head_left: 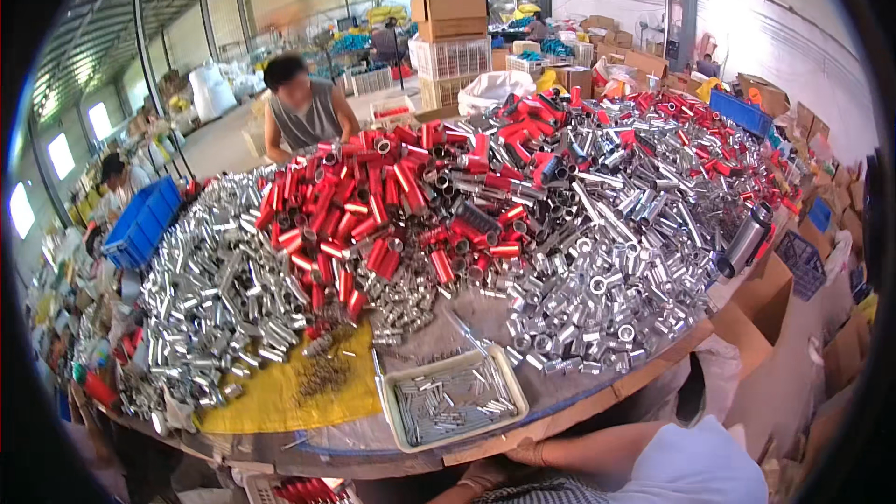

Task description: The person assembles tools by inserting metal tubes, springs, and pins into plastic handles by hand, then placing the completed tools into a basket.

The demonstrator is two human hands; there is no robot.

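Observation:
At the table's near edge my right hand [527,451] is bent down just below the cream tray [401,425]. My left hand [483,474] is lower, beside it. The fingers of both hands are hidden or too dim to make out, and I cannot tell whether they hold anything. Inside the tray lie many thin metal pins [448,401]. A long slim metal tool [462,325] rests against the tray's far rim, and another thin rod stands along its left side. Below the table edge shows a crate with red parts [308,490].
Heaped across the table are red metal tubes [350,196], silver fittings [215,289] and silver sleeves [597,289]. A yellow sheet [271,401] lies left of the tray. Blue bins [145,222] stand at both sides; a steel flask [747,238] stands right. A person [303,112] is across the table.

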